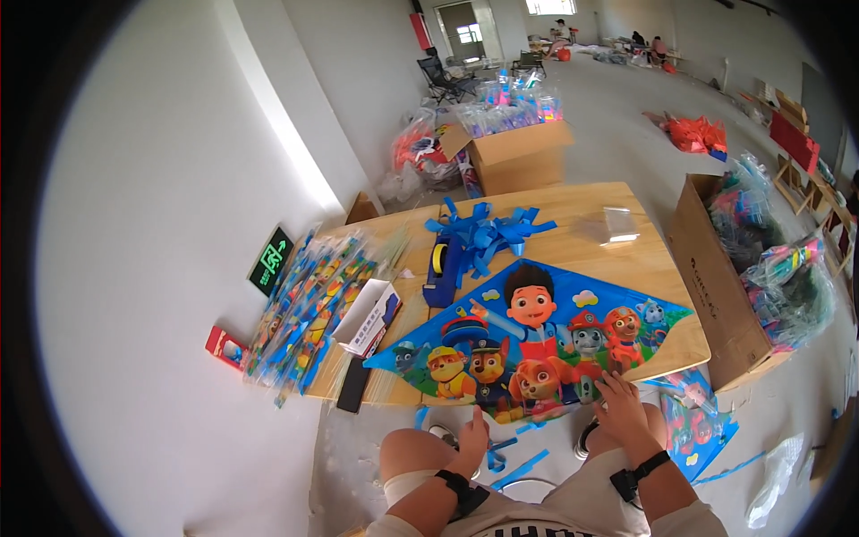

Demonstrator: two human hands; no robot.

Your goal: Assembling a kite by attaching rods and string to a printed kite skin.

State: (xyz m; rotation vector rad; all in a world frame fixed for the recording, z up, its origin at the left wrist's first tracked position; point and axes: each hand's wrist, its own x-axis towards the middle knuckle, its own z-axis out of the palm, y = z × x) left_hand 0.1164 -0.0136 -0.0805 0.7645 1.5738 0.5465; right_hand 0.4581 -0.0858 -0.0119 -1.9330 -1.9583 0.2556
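Observation:
A blue kite [573,358] printed with cartoon dogs and a child figure lies spread over the wooden table's near side, its lower edge reaching past the tabletop. My right hand [624,410] rests on its lower right edge, fingers spread on the printed sheet. At the lower middle edge is my left hand [472,440], index finger stretched out to the sheet; its other fingers are bent and partly hidden. Behind the kite stand a blue tape dispenser [441,268] and a heap of blue strips [488,231].
Wrapped, printed kite pieces [309,309] cover the table's left side, beside an open white box [369,318] and a black phone [352,385]. A clear plastic box [619,225] sits far right. Filled cartons [519,159] stand behind and right [729,286]. Another blue kite [693,425] lies below right.

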